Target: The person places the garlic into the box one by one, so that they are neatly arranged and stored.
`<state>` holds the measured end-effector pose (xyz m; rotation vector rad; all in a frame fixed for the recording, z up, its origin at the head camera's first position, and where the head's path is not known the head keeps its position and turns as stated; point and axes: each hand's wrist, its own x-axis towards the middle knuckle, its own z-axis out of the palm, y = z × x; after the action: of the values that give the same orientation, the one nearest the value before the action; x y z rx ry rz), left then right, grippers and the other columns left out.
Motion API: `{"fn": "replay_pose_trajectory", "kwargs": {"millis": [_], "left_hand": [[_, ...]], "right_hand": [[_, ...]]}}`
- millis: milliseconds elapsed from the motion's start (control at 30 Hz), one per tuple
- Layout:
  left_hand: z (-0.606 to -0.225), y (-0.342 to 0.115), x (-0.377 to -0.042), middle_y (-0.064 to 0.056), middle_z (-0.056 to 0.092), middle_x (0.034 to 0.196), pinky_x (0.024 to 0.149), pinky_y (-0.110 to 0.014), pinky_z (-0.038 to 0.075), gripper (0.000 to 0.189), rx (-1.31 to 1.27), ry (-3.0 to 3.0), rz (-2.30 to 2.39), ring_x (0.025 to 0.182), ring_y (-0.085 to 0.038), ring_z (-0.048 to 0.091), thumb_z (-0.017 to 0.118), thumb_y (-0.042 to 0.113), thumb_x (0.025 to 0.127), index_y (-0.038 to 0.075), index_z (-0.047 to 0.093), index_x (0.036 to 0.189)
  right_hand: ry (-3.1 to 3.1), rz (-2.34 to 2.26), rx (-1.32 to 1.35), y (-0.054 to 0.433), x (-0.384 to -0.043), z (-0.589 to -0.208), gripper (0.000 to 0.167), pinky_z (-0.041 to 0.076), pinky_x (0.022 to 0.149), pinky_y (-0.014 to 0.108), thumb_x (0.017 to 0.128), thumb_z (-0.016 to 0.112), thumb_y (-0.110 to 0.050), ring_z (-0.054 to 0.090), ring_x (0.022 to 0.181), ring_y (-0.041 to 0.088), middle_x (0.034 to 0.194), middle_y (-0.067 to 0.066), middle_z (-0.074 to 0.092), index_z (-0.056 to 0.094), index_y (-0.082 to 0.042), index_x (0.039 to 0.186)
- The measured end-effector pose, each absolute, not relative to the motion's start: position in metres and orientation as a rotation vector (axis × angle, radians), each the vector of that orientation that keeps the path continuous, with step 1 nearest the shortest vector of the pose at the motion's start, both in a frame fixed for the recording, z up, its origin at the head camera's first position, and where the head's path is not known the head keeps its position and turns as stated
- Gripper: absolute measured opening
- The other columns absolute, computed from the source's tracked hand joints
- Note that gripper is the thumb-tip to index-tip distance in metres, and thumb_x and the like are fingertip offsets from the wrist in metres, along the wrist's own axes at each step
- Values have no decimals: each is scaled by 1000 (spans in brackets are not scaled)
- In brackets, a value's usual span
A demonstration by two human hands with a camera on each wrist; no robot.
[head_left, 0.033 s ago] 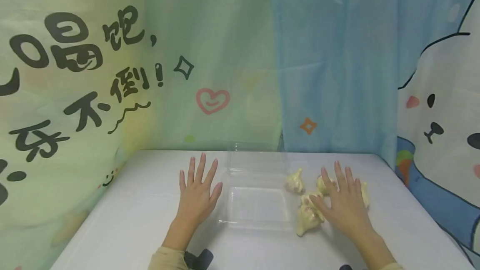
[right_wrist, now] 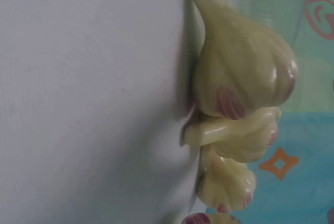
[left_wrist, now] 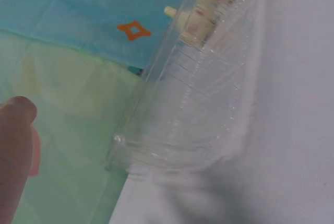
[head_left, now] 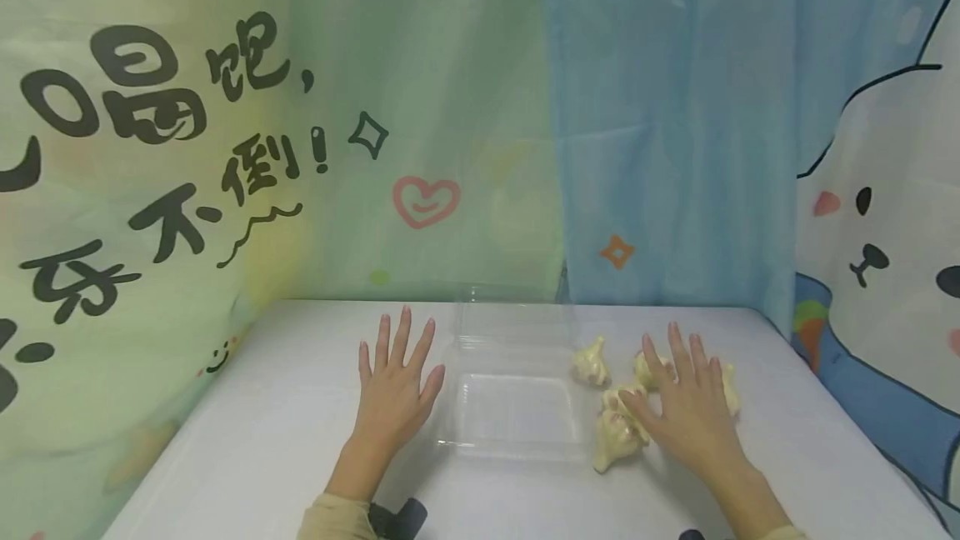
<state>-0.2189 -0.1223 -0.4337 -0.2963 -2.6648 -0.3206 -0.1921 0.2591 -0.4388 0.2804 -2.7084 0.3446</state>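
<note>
My left hand (head_left: pixel 393 398) is held out with fingers spread, left of a clear plastic box (head_left: pixel 517 411) whose lid (head_left: pixel 517 325) stands open behind it. Nothing is in its grasp. Several garlic bulbs lie right of the box: one at the front (head_left: pixel 618 442), one farther back (head_left: pixel 591 363), one partly covered by fingers (head_left: pixel 645 372). Over them my right hand (head_left: pixel 690 419) spreads its fingers, gripping nothing; whether it touches a bulb I cannot tell. The left wrist view has the box (left_wrist: pixel 182 109) and one of my fingers. A large garlic bulb (right_wrist: pixel 245 67) fills much of the right wrist view.
The white table (head_left: pixel 262 423) carries the box and garlic. Behind it hang a green curtain (head_left: pixel 420 65) and a blue curtain (head_left: pixel 667 107) with printed figures. Dark wrist-worn pieces (head_left: pixel 408 517) show near the bottom edge.
</note>
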Motion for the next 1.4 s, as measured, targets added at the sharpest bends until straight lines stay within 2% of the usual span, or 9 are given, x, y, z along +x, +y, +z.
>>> {"fn": "replay_pose_trajectory", "kwargs": {"millis": [167,300,500,700,800,933,1100,1233,1400], "left_hand": [[-439,-123,-222,-8,11,161,111,-68,13,59,-272,-2647,-364,147,-35,6,44,44,95,26,30,150],[-442,-126,-224,-7,8,161,112,-67,12,60,-259,-2667,-414,147,-35,4,45,43,95,27,28,150],[-440,-132,-228,-11,6,161,111,-67,13,63,-303,-2648,-636,147,-38,4,48,41,95,24,27,151],[-438,-139,-235,-10,-1,161,109,-73,10,63,-337,-2574,-1198,147,-38,-2,43,39,98,24,15,153],[-440,-141,-240,-9,-4,161,111,-70,5,63,-350,-2508,-1459,147,-36,-5,40,37,100,24,11,154],[-449,-139,-248,-10,-4,161,115,-65,6,61,-385,-2463,-1681,148,-35,-4,38,35,101,24,9,154],[-469,-133,-255,-1,-6,161,113,-68,7,59,-339,-2505,-1868,149,-32,3,40,44,99,42,11,150],[-486,-129,-257,-2,-6,161,113,-68,5,58,-355,-2530,-1974,148,-33,6,42,46,97,46,14,148],[-495,-129,-256,-12,14,160,116,-63,4,53,-373,-2503,-2107,147,-32,14,39,39,100,48,15,147]], "right_hand": [[-2733,354,268,261,-198,-441,78,-7,112,68,91,50,-54,-11,145,43,158,23,3,25,-9,150],[-2747,367,251,266,-200,-443,78,-3,111,70,92,50,-53,-8,144,46,157,26,4,24,-9,151],[-2705,463,241,281,-198,-438,76,3,111,71,93,53,-43,0,141,52,156,29,4,19,-9,152],[-2714,693,100,310,-194,-427,71,10,99,80,100,40,-40,2,135,62,153,32,-4,7,-8,153],[-2759,762,12,326,-194,-424,73,14,93,83,100,36,-42,2,131,66,151,35,-8,0,-6,152],[-2811,835,-91,342,-199,-425,77,20,87,84,99,35,-44,6,129,67,149,38,-9,-5,-3,151],[-2883,1011,-259,352,-209,-436,84,17,93,83,98,30,-50,1,128,69,146,43,-14,-15,0,148],[-2933,1037,-416,355,-214,-445,89,15,102,77,98,28,-53,-3,132,64,144,45,-12,-19,6,144],[-2966,1089,-441,360,-217,-449,91,11,106,74,97,27,-54,-7,133,61,142,47,-13,-21,9,142]]}}
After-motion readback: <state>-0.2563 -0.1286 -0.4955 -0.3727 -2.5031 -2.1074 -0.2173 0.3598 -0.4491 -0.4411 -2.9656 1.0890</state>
